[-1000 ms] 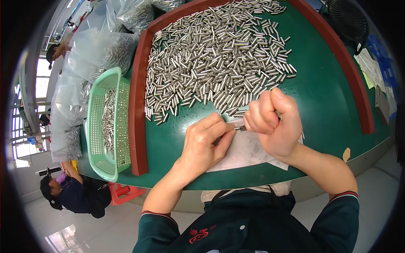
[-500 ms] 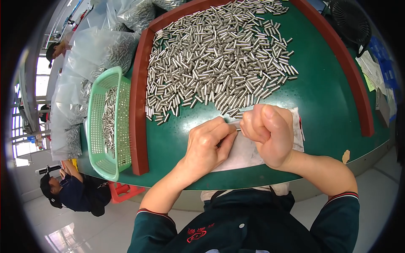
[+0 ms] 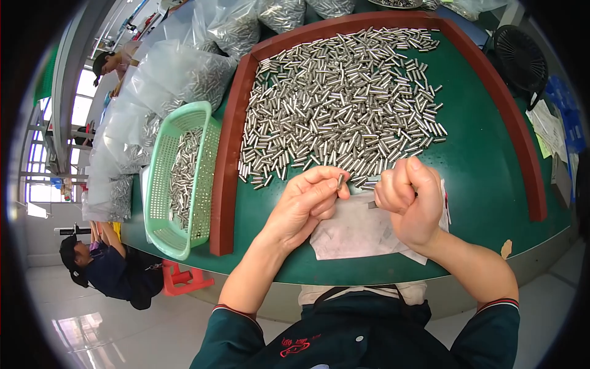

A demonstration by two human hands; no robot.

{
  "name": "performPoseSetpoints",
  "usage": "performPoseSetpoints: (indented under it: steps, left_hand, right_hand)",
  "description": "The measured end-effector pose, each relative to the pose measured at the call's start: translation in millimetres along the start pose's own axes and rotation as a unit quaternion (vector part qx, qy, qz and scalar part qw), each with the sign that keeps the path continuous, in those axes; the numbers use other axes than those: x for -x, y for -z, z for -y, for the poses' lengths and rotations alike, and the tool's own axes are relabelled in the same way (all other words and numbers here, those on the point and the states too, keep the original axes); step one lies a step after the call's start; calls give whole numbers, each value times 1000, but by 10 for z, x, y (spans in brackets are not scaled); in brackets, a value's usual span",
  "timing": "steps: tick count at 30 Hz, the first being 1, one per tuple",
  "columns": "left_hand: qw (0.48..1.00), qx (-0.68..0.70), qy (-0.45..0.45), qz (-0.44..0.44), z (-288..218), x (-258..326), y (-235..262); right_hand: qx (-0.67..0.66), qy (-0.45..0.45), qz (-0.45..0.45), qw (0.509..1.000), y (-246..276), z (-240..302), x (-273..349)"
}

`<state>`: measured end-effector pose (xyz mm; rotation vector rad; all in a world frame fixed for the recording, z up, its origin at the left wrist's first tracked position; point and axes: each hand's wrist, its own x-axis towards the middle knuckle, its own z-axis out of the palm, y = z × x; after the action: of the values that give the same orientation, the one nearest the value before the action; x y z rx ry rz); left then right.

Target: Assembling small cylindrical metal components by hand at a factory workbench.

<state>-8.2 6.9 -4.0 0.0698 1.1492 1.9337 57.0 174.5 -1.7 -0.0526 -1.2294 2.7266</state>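
Between the thumb and fingertips of my left hand (image 3: 310,200) is a small shiny metal pin (image 3: 340,181), held nearly upright. To its right, my right hand (image 3: 412,203) is closed in a fist with the thumb on top. A small grey end (image 3: 372,205) pokes out beside that fist; what it belongs to is hidden by the fingers. Under both hands a stained pale cloth (image 3: 347,234) lies on the green tabletop (image 3: 485,154). Just beyond them spreads a large heap of similar metal pins (image 3: 344,104).
Dark red rails (image 3: 224,184) border the heap left, back and right. Outside the left one stands a pale green basket (image 3: 201,203) partly filled with pins. Clear bags of pins (image 3: 196,77) line the left and back. A black fan (image 3: 520,58) is at back right; a person (image 3: 110,270) sits at left.
My hands have drawn apart, and the pin in my left fingertips now shows plainly. The whole view has shifted, with the table appearing lower and further right.
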Motion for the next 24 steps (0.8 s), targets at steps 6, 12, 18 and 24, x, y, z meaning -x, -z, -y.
performPoseSetpoints:
  steps: [6, 12, 18, 24]
  left_hand:
    - [1000, 9, -10, -12, -28, 2, 26]
    - [921, -320, -165, -153, -31, -19, -76]
    - [698, -627, -325, -115, 114, -93, -34]
    - [680, -650, -333, -62, 85, -121, -130]
  right_hand:
    - [-9, -6, 0, 1000, 4, -14, -16]
    - [-3, -4, 6, 1000, 9, -7, -28]
    - [-9, 7, 10, 1000, -1, -13, -21]
    - [-7, 5, 8, 1000, 2, -16, -21]
